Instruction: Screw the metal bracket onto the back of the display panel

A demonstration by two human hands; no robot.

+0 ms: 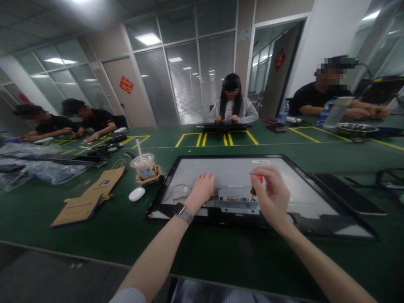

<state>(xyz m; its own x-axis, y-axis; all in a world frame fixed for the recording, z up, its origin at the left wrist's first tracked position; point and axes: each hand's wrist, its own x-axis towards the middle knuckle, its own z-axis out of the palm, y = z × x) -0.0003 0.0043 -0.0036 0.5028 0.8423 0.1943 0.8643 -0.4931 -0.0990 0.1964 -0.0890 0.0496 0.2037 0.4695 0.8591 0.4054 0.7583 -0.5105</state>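
Note:
A flat display panel [284, 181] with a black frame lies on the green table before me. Near its front edge sits a metal bracket [233, 192] with connector ports. My right hand [274, 193] is closed round the red handle of a screwdriver [258, 181], its shaft pointing down at the bracket's right end. My left hand [203, 187], with a watch on the wrist, lies flat on the panel at the bracket's left side, fingers stretched forward. Thin cables [178, 192] run beside that hand. Whether the screwdriver tip sits in a screw is too small to tell.
Left of the panel are a white mouse [136, 194], a drink cup with a straw [144, 167] and a brown paper bag [91, 193]. A black slab [347, 192] lies to the right. Several people sit around the table, one [233, 105] directly across.

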